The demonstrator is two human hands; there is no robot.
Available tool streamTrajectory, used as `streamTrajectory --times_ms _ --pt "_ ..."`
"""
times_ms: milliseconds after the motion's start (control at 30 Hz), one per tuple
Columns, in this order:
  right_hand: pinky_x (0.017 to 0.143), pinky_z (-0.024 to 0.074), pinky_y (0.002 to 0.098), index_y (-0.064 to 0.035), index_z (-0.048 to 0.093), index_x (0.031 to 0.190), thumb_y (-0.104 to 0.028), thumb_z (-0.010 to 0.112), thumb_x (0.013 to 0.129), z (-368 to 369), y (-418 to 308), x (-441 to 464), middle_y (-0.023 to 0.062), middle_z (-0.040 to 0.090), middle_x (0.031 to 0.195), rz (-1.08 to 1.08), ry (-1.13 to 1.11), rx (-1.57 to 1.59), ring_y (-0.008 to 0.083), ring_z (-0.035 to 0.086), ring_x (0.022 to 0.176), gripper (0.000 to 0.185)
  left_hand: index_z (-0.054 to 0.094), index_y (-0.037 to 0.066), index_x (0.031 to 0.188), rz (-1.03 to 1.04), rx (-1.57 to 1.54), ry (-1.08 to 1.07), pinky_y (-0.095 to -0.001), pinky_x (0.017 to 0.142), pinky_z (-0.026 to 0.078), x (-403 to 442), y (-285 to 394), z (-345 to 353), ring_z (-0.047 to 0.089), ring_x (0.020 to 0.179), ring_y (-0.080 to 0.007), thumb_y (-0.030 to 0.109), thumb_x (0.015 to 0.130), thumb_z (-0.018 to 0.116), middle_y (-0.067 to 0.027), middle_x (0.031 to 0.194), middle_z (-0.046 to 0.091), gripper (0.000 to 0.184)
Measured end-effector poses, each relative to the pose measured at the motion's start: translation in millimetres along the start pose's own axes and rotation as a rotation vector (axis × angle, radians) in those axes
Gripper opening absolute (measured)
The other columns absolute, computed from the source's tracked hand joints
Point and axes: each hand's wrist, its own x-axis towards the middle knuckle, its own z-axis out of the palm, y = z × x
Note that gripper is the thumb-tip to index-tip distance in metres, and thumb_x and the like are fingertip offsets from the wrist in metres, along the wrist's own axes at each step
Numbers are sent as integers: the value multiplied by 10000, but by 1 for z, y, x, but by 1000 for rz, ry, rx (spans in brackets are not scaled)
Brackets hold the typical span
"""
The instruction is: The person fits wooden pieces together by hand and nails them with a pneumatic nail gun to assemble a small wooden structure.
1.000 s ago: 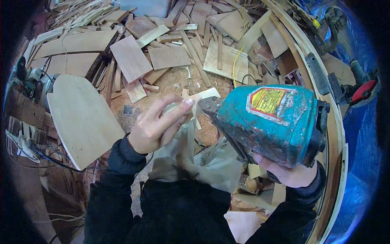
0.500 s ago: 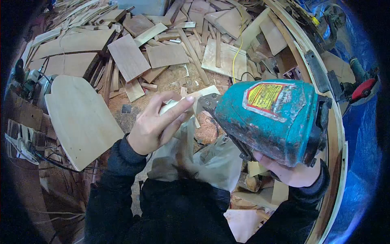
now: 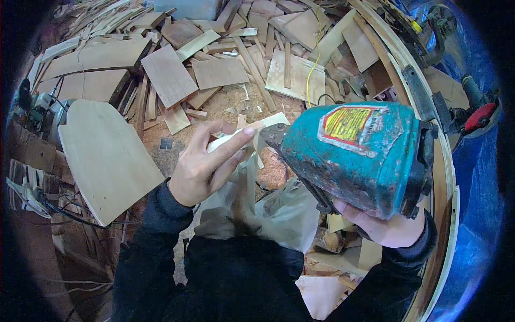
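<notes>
My left hand point(image 3: 201, 166) is closed around a narrow piece of pale wood point(image 3: 274, 119), with the index finger stretched along it. Part of the wood is hidden behind the fingers. In my right hand point(image 3: 383, 225) is a worn teal nail gun point(image 3: 357, 155) with a yellow and red label; its body hides most of my fingers. The dark nose of the nail gun points left, right beside the wood near my left fingertips. Whether the nose touches the wood I cannot tell.
Wood offcuts and boards point(image 3: 220, 73) lie heaped on the sawdust-covered floor ahead. A large shaped panel point(image 3: 104, 161) lies at left. A yellow cord point(image 3: 309, 80) runs through the scraps. At right are a long wooden edge point(image 3: 444, 177), an angle grinder point(image 3: 477, 115) and blue tarp point(image 3: 475, 214).
The nail gun has shifted very slightly left and up. The wood in my left hand has tilted a little. Both hands keep their hold.
</notes>
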Motion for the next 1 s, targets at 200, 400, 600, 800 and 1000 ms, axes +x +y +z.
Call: streamTrajectory --times_ms 200,400,600,800,1000 --pt "898 409 356 -23 581 1038 -89 732 623 -5 -12 2 103 607 1029 86 64 11 238 577 940 447 559 183 1231 26 -1 12 -349 710 508 1 -1 1 584 835 -278 30 740 670 -158 997 539 526" --pt "893 417 343 -6 550 1084 -50 716 652 -14 -15 11 106 606 1045 -57 -29 -53 232 581 947 465 549 186 1240 21 18 -19 -353 706 508 1 1 1 583 837 -287 31 744 664 -162 1002 533 533" --pt "893 417 327 -8 546 1090 -55 733 650 -12 -14 11 104 601 1048 -115 53 -16 220 575 948 480 540 187 1249 39 28 -24 -355 701 506 3 2 3 577 835 -285 35 759 655 -159 999 525 527" --pt "894 418 327 -5 537 1099 -54 733 650 -14 -15 15 105 600 1052 -115 46 -14 217 575 952 492 553 183 1236 28 28 -8 -354 698 507 4 3 5 578 831 -278 36 769 649 -154 992 530 499" --pt "894 419 327 -3 529 1108 -54 734 650 -16 -15 16 107 599 1056 -118 42 -10 215 575 956 505 562 181 1226 22 25 8 -343 686 509 3 3 6 583 824 -272 28 763 650 -148 983 536 496"
